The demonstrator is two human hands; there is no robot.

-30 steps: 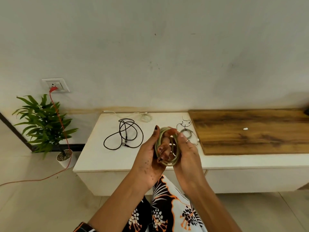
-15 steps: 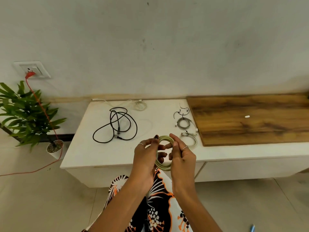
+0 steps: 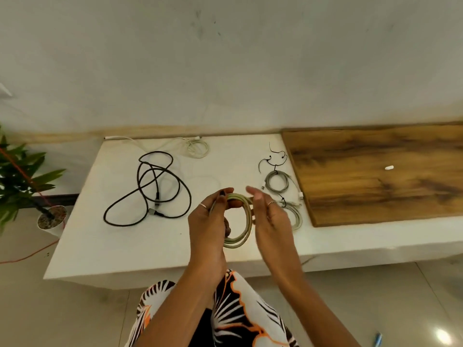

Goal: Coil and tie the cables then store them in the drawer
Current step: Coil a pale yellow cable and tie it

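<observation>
My hands above the white bench's front edge (image 3: 175, 269), bare bench top left of them, my left hand (image 3: 208, 221) gripping the green cable coil (image 3: 244, 221), my right hand (image 3: 269, 216) beside it, fingers loosely straight, holding nothing

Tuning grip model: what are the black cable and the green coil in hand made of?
Loose black cable: looks braided fabric sheath, matte, faintly textured. Pale green coiled cable: smooth rubbery or plastic jacket, slight sheen; the left hand holds it. Both are guesses from look.

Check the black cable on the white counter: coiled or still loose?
Loose. The black cable sprawls in uneven loops on the white counter, untied, untouched by either hand.
</observation>
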